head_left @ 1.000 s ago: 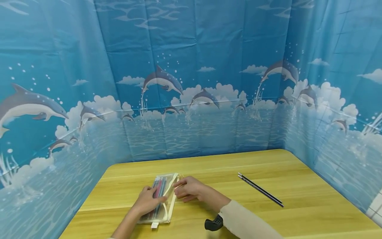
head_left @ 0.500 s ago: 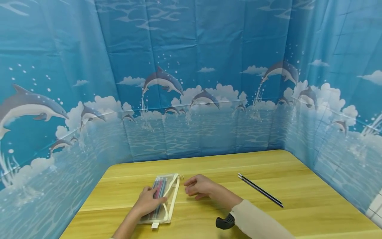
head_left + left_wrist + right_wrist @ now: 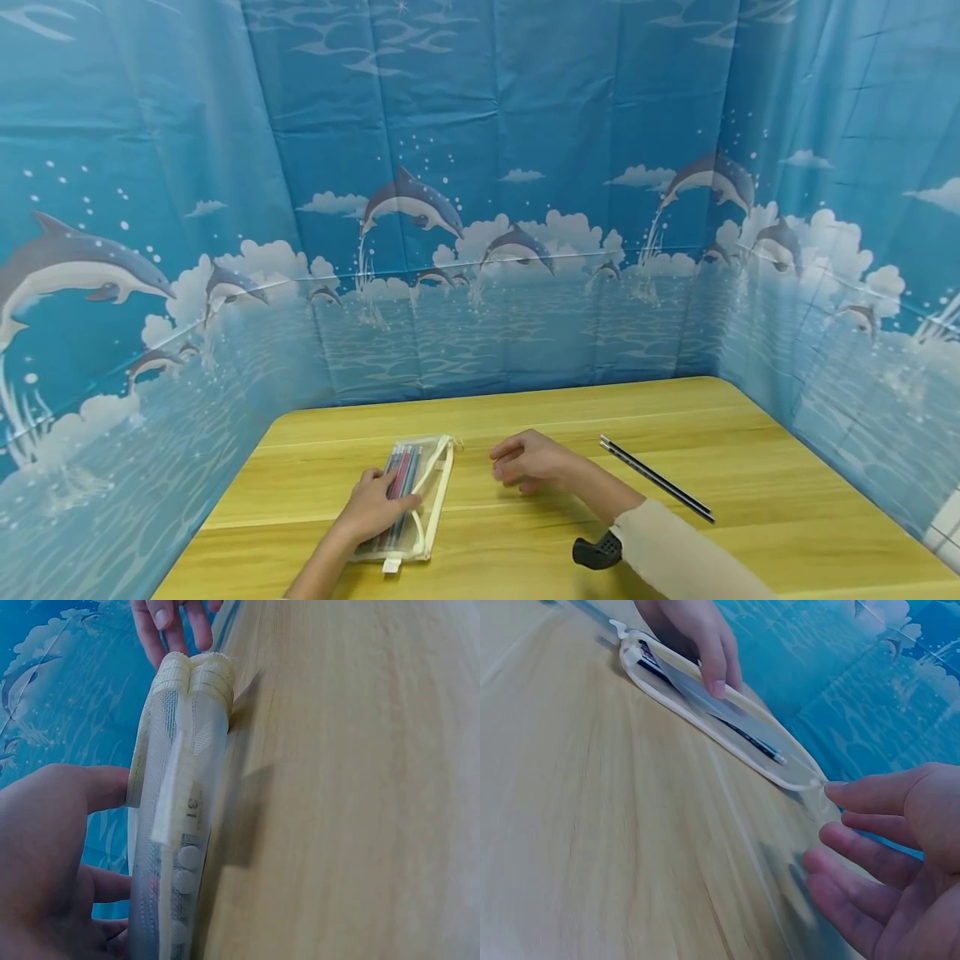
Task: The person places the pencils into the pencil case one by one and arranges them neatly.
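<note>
A pale mesh pencil case (image 3: 438, 500) lies on the table with its zip side unzipped and facing right. Several pencils (image 3: 408, 471), grey and one reddish, show through its mesh. My left hand (image 3: 372, 508) holds the case from the left, thumb at the edge of the opening. In the right wrist view the mouth gapes, with dark pencils (image 3: 754, 742) inside. My right hand (image 3: 534, 461) hovers to the right of the case, fingers loosely bent and holding nothing. Two dark pencils (image 3: 656, 478) with light ends lie side by side beyond it.
The yellow wood-grain table (image 3: 787, 533) runs back to a blue dolphin-print curtain (image 3: 480, 333) on its far, left and right sides. A black device (image 3: 597, 551) is strapped at the right wrist, below the cream sleeve (image 3: 678, 550).
My right hand has drawn away from the open edge of the pencil case and moved right, toward the two pencils. The left hand and the case stay in place.
</note>
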